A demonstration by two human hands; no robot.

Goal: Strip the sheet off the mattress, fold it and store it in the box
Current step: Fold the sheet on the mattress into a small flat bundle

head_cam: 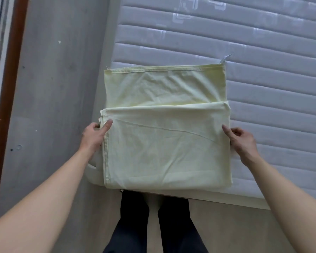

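Lying lengthwise away across mattress (263,52), folded sheet (164,143), hands gripping sides.

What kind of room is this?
Probably a bedroom: a bare quilted mattress fills the right side, a pale yellow sheet lies folded on its corner, and there is grey floor beside it.

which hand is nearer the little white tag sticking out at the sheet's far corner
Right. The right hand grips the sheet on the same side as the tag; the left hand grips the opposite edge.
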